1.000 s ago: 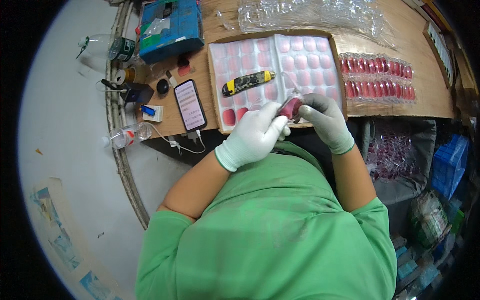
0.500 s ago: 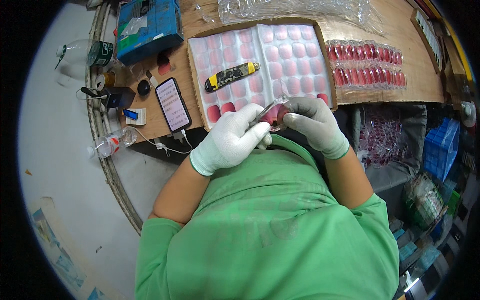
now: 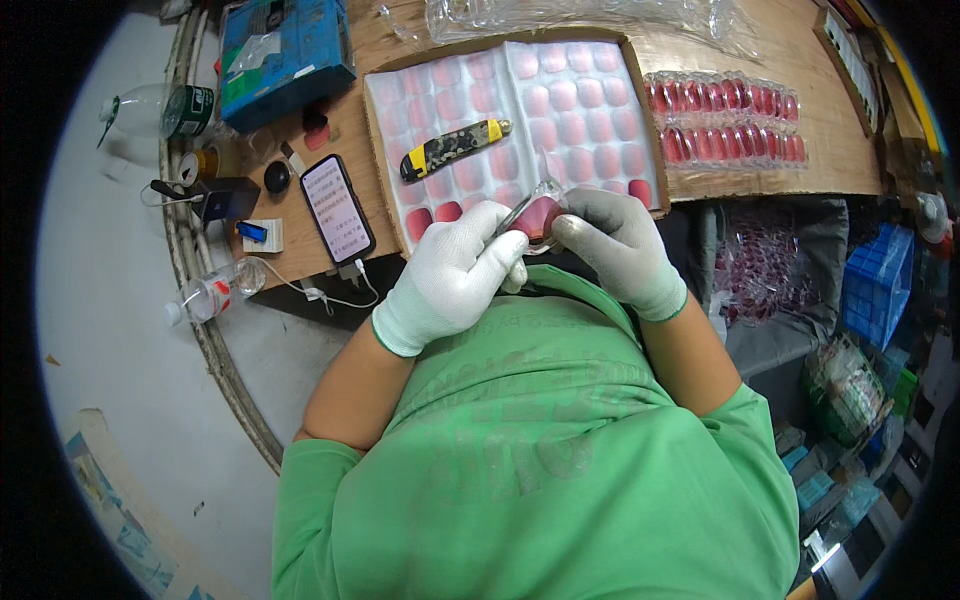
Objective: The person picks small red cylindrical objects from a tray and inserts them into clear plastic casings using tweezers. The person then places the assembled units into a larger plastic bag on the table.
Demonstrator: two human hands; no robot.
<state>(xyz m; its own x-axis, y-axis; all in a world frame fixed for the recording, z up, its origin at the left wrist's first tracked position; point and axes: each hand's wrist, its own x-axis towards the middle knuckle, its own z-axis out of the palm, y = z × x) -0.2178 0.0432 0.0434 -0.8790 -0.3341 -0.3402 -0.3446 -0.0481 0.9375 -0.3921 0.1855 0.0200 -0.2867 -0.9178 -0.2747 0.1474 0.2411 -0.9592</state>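
Note:
My left hand (image 3: 450, 268), in a white knit glove, is closed on one end of a clear plastic glasses frame (image 3: 517, 213). My right hand (image 3: 622, 250), gloved too, pinches the frame's other side, thumb against a red-tinted lens (image 3: 540, 217). Both hands hold it close to my body, over the near edge of a shallow cardboard box (image 3: 388, 190). Rows of rounded red lenses (image 3: 597, 127) lie in the box, most of them under a thin white sheet. A yellow-and-camouflage utility knife (image 3: 455, 150) rests on that sheet. My fingers partly hide the frame.
Two rows of clear frames with red lenses (image 3: 730, 148) stand to the right. Below them, a grey-lined bin (image 3: 765, 265) holds more frames. A charging phone (image 3: 337, 208), a blue box (image 3: 285, 60) and plastic bottles (image 3: 207, 298) are at left. Clear plastic wrapping (image 3: 590, 18) lies behind.
The view has shifted slightly. Both hands keep hold of the frame, which has tilted a little, so more of the red lens shows between my fingers.

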